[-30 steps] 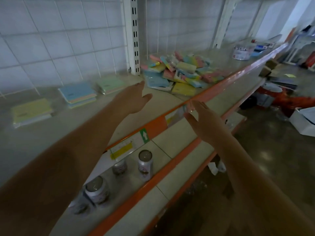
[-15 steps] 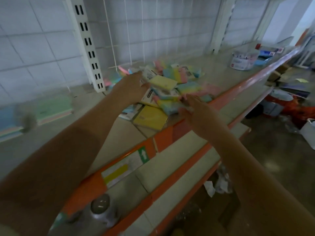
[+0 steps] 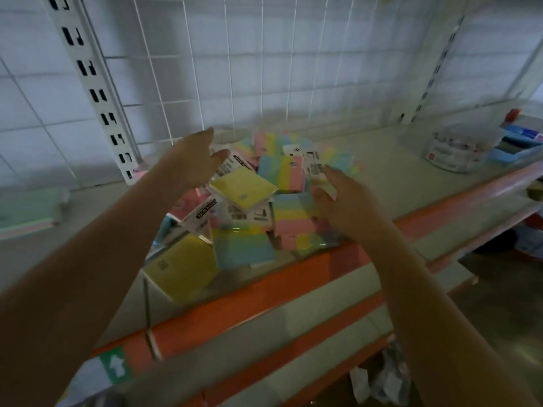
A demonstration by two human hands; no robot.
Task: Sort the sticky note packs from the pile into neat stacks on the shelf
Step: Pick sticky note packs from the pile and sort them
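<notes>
- At the far left, well to the left of the jumbled pile of pastel sticky note packs (image 3: 264,198), a blurred low stack of green packs (image 3: 28,210) lies on the grey shelf (image 3: 382,171).
- A white slotted metal upright (image 3: 97,92) rises behind the shelf, just left of the pile and in front of the white wire grid backing (image 3: 264,69).
- The left hand (image 3: 191,160) hovers over the pile's left rear edge, fingers straight and spread, thumb apart, holding nothing.
- A plain yellow square pack (image 3: 244,188) sits tilted on top of the pile; another larger yellow pack (image 3: 182,267) lies at the pile's front left corner, near the orange shelf edge strip (image 3: 264,292).
- Striped packs in blue, yellow and pink fill the pile's middle and front.
- The right hand (image 3: 343,204) reaches over the pile's right side, fingers extended and relaxed; I cannot tell whether the fingertips touch a pack.
- The two hands are apart, with the pile's top between them.
- Well right of the pile stands a clear round plastic tub (image 3: 461,148), with blue trays (image 3: 517,145) beside it.
</notes>
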